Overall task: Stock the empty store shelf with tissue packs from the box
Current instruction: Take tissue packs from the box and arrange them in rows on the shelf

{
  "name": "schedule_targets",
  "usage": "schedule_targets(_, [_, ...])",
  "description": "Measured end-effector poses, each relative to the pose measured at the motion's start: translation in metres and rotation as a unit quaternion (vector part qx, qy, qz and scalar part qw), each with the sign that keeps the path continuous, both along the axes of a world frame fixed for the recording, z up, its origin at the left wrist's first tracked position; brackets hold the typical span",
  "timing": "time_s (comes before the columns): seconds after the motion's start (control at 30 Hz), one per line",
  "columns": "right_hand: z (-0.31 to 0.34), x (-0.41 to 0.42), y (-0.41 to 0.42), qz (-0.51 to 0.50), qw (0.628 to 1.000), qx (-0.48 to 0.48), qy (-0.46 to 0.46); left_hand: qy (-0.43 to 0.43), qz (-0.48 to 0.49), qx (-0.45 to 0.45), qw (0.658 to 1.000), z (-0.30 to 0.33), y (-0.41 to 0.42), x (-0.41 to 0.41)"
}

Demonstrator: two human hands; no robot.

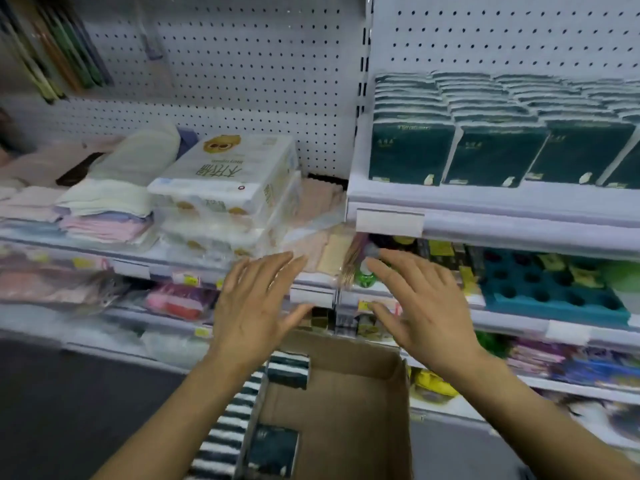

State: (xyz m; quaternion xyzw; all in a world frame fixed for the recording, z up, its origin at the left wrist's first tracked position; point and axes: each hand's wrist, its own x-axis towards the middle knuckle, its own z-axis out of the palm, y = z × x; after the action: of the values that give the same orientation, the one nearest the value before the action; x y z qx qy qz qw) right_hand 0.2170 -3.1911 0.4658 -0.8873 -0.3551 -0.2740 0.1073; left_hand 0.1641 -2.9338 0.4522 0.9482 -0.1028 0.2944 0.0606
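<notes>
Both hands, left hand (254, 306) and right hand (420, 303), hover spread and empty above the box (346, 393).

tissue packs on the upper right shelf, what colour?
Dark green tissue packs with white sides, standing in rows; seen in the head view.

My left hand (254, 299) and right hand (420, 306): both bare, no rings, watch or gloves; forearms bare to the frame's edge at 6 o'clock, no sleeves visible.
</notes>
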Motion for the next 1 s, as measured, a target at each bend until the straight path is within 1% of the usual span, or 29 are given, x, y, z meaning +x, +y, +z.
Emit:
schedule_targets(0.1, [-0.044,-0.011,0.029,-0.002,0.996,-0.037,0.079,0.145,0.057,0.029,0.987,-0.054,0.033,-0.030])
schedule_targets(0.17, [-0.075,-0.016,0.047,-0.004,0.991,-0.052,0.125,0.209,0.085,0.036,0.974,-0.089,0.051,-0.046])
schedule_targets(0.27, [-0.118,-0.017,0.068,0.001,0.980,-0.063,0.190,0.260,0.105,0.017,0.960,-0.133,0.069,-0.060])
schedule_targets(0.37, [-0.159,-0.012,0.088,0.022,0.969,-0.071,0.234,0.284,0.120,-0.010,0.951,-0.172,0.078,-0.062])
schedule_targets(0.53, [-0.237,0.002,0.107,0.010,0.933,-0.121,0.338,0.357,0.117,-0.042,0.926,-0.240,0.088,-0.042])
schedule_targets(0.6, [-0.268,0.007,0.113,0.011,0.925,-0.138,0.355,0.371,0.112,-0.057,0.920,-0.270,0.091,-0.028])
schedule_targets(0.7, [-0.312,0.020,0.123,-0.001,0.913,-0.152,0.378,0.375,0.095,-0.066,0.920,-0.310,0.093,-0.004])
schedule_targets(0.8, [-0.355,0.036,0.130,-0.021,0.906,-0.144,0.398,0.369,0.088,-0.043,0.924,-0.347,0.095,0.017])
schedule_targets(0.9, [-0.380,0.051,0.136,-0.050,0.893,-0.149,0.422,0.375,0.083,-0.013,0.923,-0.377,0.094,0.026])
schedule_targets(0.93, [-0.385,0.055,0.138,-0.054,0.891,-0.153,0.424,0.369,0.082,-0.004,0.926,-0.383,0.094,0.027])
schedule_targets(1.0, [-0.394,0.060,0.144,-0.053,0.887,-0.165,0.428,0.331,0.081,0.005,0.940,-0.392,0.094,0.029])
